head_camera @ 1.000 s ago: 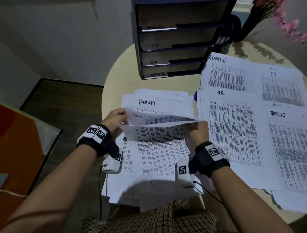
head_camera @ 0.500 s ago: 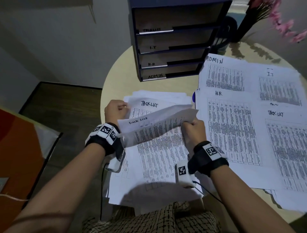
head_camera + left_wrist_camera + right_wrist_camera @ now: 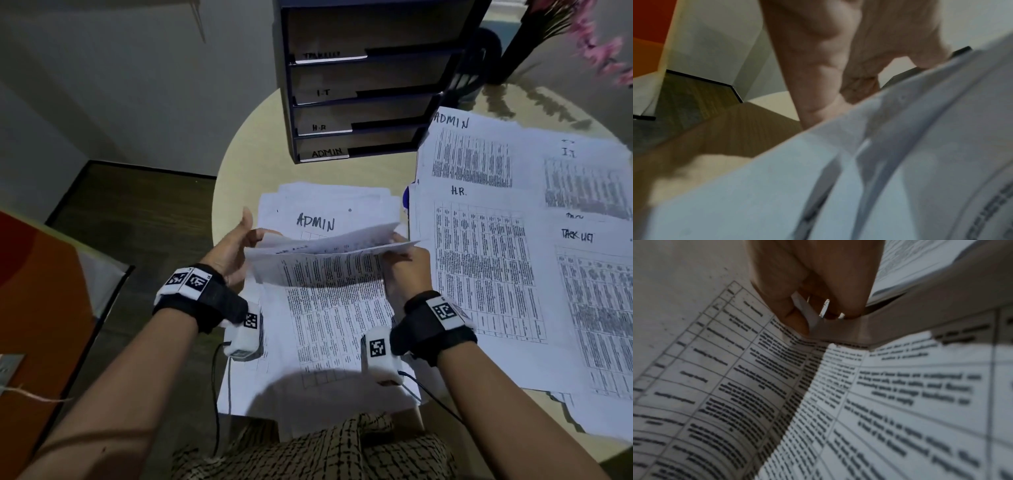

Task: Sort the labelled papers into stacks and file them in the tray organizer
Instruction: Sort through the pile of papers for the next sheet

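Over the unsorted pile (image 3: 329,342) in front of me, both hands hold up a few printed sheets (image 3: 325,255). My left hand (image 3: 253,240) holds their left edge with the thumb raised. My right hand (image 3: 400,253) pinches their right edge, and the right wrist view shows its fingers (image 3: 797,318) closed on the paper. Below the raised sheets lies a page headed ADMIN (image 3: 315,222). The dark tray organizer (image 3: 359,85) stands behind, its shelves labelled TASK LIST, I.T, H.R and ADMIN. In the left wrist view the left hand (image 3: 828,73) reaches down behind curved paper (image 3: 900,162).
Sorted stacks cover the right side of the round table (image 3: 260,164): ADMIN (image 3: 469,154), I.T (image 3: 582,171), H.R (image 3: 479,260) and TASK LIST (image 3: 596,291). A dark vase with pink flowers (image 3: 596,44) stands at the back right. The table edge and floor lie to the left.
The held sheets have come up off the pile, uncovering a page headed ADMIN where TASK LIST showed. My left hand has moved from the pile to the sheets' left edge, thumb raised.
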`<control>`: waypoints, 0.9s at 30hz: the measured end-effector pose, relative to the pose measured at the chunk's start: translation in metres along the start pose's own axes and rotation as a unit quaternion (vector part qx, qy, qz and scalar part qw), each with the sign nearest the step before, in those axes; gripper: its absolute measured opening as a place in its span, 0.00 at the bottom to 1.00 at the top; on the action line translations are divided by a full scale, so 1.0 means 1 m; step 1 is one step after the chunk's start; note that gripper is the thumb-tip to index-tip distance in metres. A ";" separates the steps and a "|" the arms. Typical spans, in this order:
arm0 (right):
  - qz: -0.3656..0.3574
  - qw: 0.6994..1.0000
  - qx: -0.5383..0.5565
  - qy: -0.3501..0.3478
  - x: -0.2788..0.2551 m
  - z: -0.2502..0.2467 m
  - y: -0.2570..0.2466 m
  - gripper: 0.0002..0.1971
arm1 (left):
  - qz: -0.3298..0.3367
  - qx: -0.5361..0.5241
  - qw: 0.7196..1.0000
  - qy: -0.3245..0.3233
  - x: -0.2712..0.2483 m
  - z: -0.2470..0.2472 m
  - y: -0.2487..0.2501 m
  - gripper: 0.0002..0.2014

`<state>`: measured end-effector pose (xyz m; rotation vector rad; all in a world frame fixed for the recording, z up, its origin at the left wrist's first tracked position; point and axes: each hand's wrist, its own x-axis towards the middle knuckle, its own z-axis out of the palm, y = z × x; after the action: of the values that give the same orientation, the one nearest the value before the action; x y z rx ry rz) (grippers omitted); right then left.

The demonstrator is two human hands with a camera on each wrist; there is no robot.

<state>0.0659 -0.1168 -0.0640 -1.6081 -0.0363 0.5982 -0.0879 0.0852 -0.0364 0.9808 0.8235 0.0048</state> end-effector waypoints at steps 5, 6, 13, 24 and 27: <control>0.012 0.999 0.037 0.010 -0.001 -0.001 -0.002 0.22 | -0.008 -0.007 0.997 0.071 0.007 -0.006 -0.010 0.36; 0.007 1.000 0.016 0.022 0.001 -0.003 -0.001 0.21 | -0.014 -0.019 0.997 0.068 0.006 -0.008 -0.012 0.34; -0.020 0.993 -0.084 0.083 0.005 -0.007 0.001 0.08 | -0.018 0.304 0.940 0.154 0.002 0.011 -0.026 0.13; -0.046 0.978 -0.194 0.067 0.001 0.004 -0.041 0.24 | 0.493 0.212 0.819 0.204 -0.049 0.050 0.151 0.07; -0.145 0.977 -0.133 0.075 0.007 0.001 -0.100 0.31 | 0.551 0.174 0.810 0.104 -0.068 0.064 0.165 0.10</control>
<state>0.1036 -0.0994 0.0268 -1.8617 -0.2437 0.2505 -0.0393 0.1097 0.1452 1.7230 0.3405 1.0135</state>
